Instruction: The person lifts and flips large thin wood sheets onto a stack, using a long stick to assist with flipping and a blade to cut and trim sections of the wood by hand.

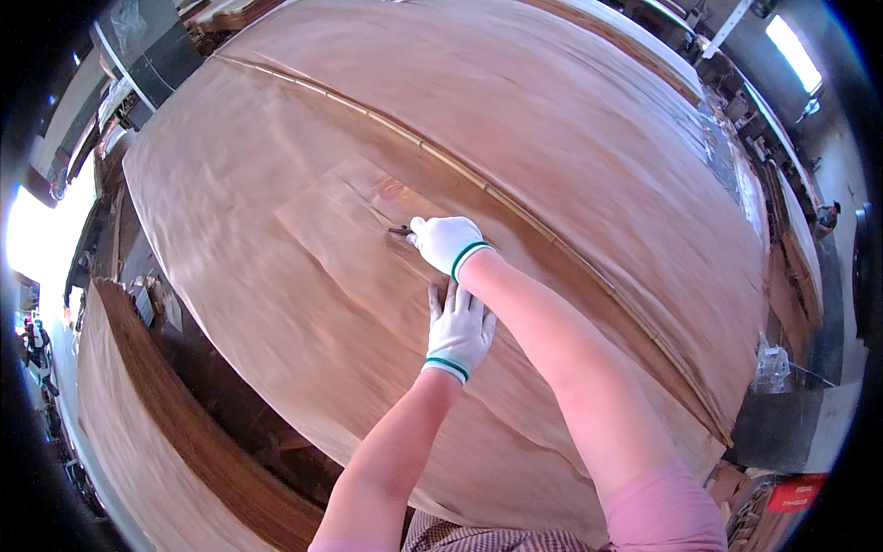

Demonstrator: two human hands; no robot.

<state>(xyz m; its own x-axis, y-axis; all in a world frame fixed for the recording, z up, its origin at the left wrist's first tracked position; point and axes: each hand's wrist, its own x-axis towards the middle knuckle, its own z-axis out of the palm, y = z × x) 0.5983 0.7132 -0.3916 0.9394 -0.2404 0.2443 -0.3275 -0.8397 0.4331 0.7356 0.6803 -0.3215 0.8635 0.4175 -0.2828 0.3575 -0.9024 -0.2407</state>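
A wide sheet of thin brown wood veneer [303, 304] lies under both hands, wrinkled in places. My right hand [446, 244], in a white glove with a green-edged cuff, is closed around a small dark knife-like tool [400, 230]. Its tip is at the veneer, beside a smaller rectangular veneer piece [354, 189] lying on the sheet. Just nearer to me, my left hand [458, 333], gloved the same way, rests flat on the veneer with fingers stretched out. The right wrist passes above its fingertips.
A long thin jointed stick [421, 144] runs diagonally across the veneer, right of my hands. At the left stands another veneer stack [175, 405] with a dark gap beside it. Clear plastic [771, 368] and a red object [796, 493] are at the right. Another person [828, 218] is far right.
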